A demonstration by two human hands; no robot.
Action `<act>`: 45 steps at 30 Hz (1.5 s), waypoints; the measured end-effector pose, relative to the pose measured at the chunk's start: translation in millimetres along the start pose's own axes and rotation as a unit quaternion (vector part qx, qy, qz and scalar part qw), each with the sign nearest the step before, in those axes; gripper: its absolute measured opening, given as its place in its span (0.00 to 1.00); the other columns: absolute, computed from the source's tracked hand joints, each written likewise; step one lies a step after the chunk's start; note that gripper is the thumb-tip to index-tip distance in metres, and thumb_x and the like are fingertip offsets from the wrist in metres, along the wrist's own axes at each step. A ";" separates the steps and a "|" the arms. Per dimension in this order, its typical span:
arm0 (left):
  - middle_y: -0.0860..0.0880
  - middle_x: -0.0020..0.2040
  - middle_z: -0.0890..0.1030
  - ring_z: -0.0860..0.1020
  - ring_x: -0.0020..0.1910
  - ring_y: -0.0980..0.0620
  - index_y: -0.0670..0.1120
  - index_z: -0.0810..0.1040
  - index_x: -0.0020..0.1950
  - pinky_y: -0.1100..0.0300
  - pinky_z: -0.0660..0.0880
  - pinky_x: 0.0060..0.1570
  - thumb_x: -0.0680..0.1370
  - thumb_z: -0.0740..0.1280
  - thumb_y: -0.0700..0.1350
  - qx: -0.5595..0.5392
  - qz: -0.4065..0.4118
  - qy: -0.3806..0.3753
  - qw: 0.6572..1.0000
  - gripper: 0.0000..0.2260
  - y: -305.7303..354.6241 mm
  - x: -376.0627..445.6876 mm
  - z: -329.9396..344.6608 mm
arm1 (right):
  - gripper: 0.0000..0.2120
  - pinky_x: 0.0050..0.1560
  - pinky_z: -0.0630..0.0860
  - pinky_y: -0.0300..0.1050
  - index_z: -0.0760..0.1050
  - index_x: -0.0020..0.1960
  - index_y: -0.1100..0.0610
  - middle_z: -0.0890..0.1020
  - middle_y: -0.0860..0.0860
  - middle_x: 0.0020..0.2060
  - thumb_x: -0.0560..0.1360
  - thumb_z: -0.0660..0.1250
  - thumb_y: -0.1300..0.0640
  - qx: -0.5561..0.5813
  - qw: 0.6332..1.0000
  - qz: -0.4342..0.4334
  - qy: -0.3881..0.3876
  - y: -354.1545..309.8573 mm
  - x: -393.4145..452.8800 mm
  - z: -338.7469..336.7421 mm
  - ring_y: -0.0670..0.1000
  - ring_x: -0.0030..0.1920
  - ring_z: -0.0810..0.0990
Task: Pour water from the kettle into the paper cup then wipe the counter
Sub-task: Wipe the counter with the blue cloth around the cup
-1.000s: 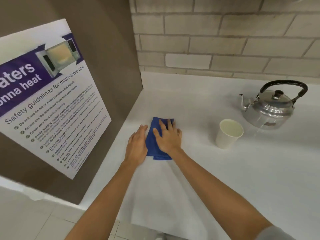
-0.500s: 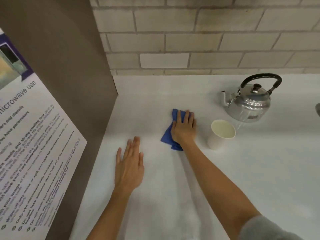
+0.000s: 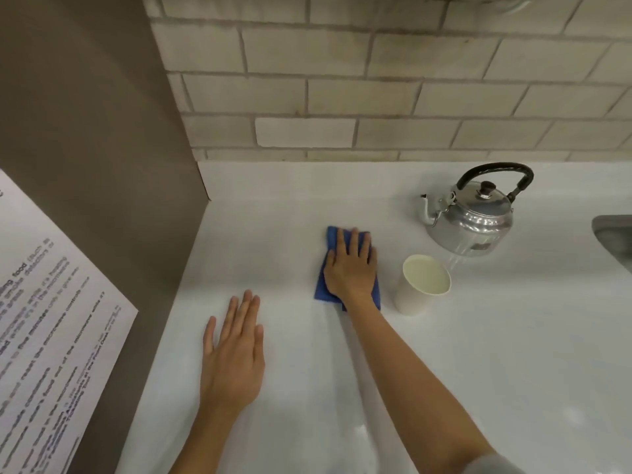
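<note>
Right hand [image 3: 350, 268]: flat, fingers spread, pressing the blue cloth [image 3: 347, 268] onto the surface [image 3: 496, 354] (grip released, palm down, nothing clenched).
Left hand [image 3: 234, 354]: grip released, resting flat nearer the front edge.
Paper cup [image 3: 422, 289]: upright, just right of the cloth.
Kettle [image 3: 473, 213]: behind the cup, toward the back edge, lid on.
</note>
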State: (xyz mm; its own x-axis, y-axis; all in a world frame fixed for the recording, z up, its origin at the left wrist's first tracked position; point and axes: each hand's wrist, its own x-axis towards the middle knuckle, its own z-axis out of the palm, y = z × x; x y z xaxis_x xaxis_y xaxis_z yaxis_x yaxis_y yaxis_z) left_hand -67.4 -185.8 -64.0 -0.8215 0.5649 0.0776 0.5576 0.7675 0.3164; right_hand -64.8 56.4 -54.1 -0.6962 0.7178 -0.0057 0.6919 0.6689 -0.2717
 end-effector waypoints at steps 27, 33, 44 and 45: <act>0.42 0.70 0.74 0.70 0.72 0.44 0.39 0.75 0.68 0.44 0.62 0.74 0.79 0.64 0.36 -0.138 -0.027 0.042 0.989 0.17 -11.0 -75.8 -31.8 | 0.26 0.78 0.47 0.50 0.46 0.81 0.46 0.49 0.46 0.81 0.84 0.45 0.46 -0.021 0.961 -0.270 -0.050 49.8 -186.8 -10.6 0.50 0.81 0.45; 0.47 0.71 0.73 0.68 0.73 0.48 0.41 0.74 0.70 0.48 0.54 0.77 0.79 0.62 0.35 -0.167 -0.028 0.043 0.985 0.18 13.2 -112.7 -31.0 | 0.26 0.79 0.43 0.53 0.44 0.81 0.47 0.48 0.47 0.81 0.84 0.45 0.48 -0.014 0.966 -0.251 -0.056 -8.3 -183.9 -6.4 0.56 0.81 0.43; 0.48 0.73 0.70 0.65 0.73 0.54 0.44 0.69 0.73 0.52 0.52 0.78 0.80 0.61 0.37 -0.235 -0.009 0.005 0.972 0.21 46.8 -110.7 -24.7 | 0.26 0.79 0.43 0.49 0.41 0.80 0.43 0.44 0.44 0.80 0.85 0.45 0.48 -0.030 0.992 -0.122 -0.033 83.6 -192.6 -39.3 0.52 0.81 0.40; 0.47 0.73 0.71 0.66 0.74 0.52 0.43 0.69 0.73 0.51 0.53 0.78 0.80 0.61 0.36 -0.237 -0.009 -0.001 0.971 0.20 52.4 -109.3 -22.4 | 0.26 0.80 0.43 0.50 0.42 0.80 0.44 0.45 0.45 0.81 0.84 0.45 0.48 -0.023 0.991 -0.132 -0.030 71.0 -201.5 -32.0 0.53 0.81 0.41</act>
State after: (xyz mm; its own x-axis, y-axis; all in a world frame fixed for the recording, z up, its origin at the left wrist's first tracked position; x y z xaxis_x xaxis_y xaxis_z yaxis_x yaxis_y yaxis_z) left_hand 49.0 -214.1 -34.7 -0.8299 0.5539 0.0666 0.4256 0.5514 0.7175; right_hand 130.7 -34.6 -41.5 -0.8632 0.5048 0.0013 0.4913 0.8407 -0.2277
